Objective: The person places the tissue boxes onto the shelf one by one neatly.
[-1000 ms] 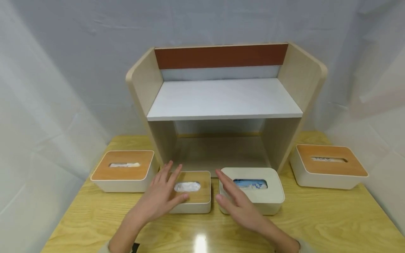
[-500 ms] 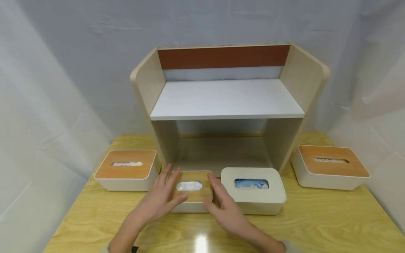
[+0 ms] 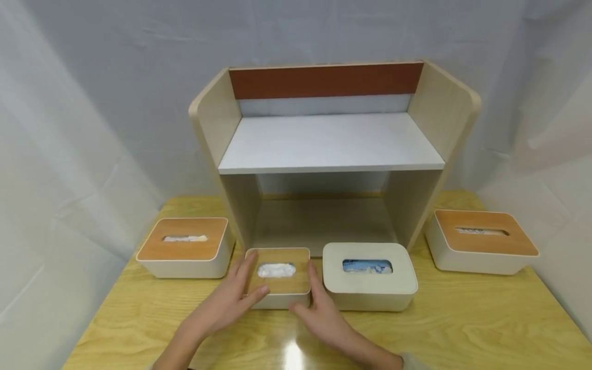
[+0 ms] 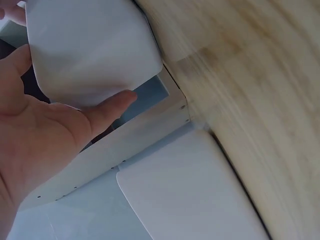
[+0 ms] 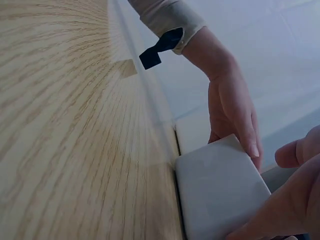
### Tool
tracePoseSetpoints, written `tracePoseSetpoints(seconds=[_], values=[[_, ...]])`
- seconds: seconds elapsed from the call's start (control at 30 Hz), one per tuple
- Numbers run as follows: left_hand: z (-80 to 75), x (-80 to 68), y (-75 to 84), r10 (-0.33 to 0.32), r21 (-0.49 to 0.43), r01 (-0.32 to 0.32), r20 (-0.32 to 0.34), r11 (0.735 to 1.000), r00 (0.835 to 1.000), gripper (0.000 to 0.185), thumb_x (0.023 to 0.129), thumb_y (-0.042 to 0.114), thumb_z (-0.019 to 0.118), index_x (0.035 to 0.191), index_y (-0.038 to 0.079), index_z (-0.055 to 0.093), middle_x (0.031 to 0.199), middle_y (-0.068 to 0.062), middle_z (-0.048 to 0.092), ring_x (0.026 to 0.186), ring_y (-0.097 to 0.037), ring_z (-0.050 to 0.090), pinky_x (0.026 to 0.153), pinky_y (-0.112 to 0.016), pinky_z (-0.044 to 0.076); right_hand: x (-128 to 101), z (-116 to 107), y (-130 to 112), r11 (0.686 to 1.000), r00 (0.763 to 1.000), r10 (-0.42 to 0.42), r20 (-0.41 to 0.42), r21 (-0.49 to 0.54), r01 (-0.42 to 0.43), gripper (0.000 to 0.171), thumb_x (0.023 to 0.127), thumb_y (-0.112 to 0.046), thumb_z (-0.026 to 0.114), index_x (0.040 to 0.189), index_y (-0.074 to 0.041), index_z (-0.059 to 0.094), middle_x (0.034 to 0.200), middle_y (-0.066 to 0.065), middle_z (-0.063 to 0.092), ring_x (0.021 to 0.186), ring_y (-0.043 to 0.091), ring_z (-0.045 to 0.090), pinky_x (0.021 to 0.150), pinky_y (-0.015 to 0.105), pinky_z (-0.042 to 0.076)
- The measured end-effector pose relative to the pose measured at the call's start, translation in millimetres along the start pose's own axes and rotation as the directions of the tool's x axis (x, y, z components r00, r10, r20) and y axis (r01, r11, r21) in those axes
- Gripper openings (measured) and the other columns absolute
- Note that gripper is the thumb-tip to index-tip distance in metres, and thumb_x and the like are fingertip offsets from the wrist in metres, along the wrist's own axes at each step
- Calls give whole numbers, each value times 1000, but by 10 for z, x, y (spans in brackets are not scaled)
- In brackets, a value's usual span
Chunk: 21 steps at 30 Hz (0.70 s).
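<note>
A small cream tissue box with a light wood lid rests on the table in front of the shelf unit, white tissue showing in its slot. Along its left side lie the fingers of my left hand, the thumb reaching over the front edge of the lid. My right hand lies at the opposite side, fingers straight along the wall and thumb at the front corner. Both wrist views show the pale wall of the box between the hands. The left hand has its thumb extended across the box corner.
Just right stands an all-cream tissue box with a blue pack inside. Two wood-lidded tissue boxes flank the shelf unit, one left and one right. The wooden shelf unit has a white upper shelf and stands behind.
My right hand has moved left, from over the all-cream box to the right side of the small wood-lidded one. My left hand has lowered slightly onto its left side. The boxes stay put.
</note>
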<state>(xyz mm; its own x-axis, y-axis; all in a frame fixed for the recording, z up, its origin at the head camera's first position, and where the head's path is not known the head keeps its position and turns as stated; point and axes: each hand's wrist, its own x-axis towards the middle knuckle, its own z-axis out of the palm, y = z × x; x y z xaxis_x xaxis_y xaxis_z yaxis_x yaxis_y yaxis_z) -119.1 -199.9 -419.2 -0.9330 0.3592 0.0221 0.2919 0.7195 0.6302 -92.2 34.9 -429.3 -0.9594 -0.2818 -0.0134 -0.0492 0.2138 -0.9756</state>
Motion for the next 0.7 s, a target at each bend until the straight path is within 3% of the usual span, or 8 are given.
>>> tracePoseSetpoints(seconds=[0.17, 0.4, 0.57, 0.7], values=[[1, -11, -33, -30, -144, 34, 35, 989, 999, 100, 99, 50, 55, 156, -2, -9, 162, -27, -7, 146, -45, 15, 116, -57, 22, 61, 43, 20, 992, 998, 48, -28, 117, -45, 100, 82, -10, 66, 158, -1, 1, 164, 21, 2, 150, 36, 7, 120, 52, 9], [24, 15, -68, -98, -239, 114, 77, 964, 992, 103, 98, 49, 57, 156, -2, -10, 162, -28, -7, 145, -45, 17, 116, -57, 23, 89, 77, 29, 982, 997, 58, -57, 184, -47, 100, 81, -7, 64, 159, -2, 2, 164, 21, 3, 151, 33, 6, 120, 49, 8], [22, 8, -68, -102, -273, 115, 62, 955, 993, 106, 95, 45, 64, 156, -5, -7, 162, -29, -1, 145, -44, 20, 111, -55, 33, 96, 112, 43, 982, 996, 35, -87, 187, -18, 98, 82, -7, 64, 159, -2, 5, 164, 20, 8, 150, 32, 10, 120, 48, 10], [0, 14, -62, -82, -301, 98, 66, 948, 994, 112, 92, 44, 69, 155, -5, -8, 161, -31, -4, 146, -45, 13, 113, -56, 30, 114, 129, 57, 980, 994, 14, -104, 201, 7, 95, 84, -5, 63, 160, -7, 7, 164, 18, 15, 149, 30, 20, 119, 47, 16]])
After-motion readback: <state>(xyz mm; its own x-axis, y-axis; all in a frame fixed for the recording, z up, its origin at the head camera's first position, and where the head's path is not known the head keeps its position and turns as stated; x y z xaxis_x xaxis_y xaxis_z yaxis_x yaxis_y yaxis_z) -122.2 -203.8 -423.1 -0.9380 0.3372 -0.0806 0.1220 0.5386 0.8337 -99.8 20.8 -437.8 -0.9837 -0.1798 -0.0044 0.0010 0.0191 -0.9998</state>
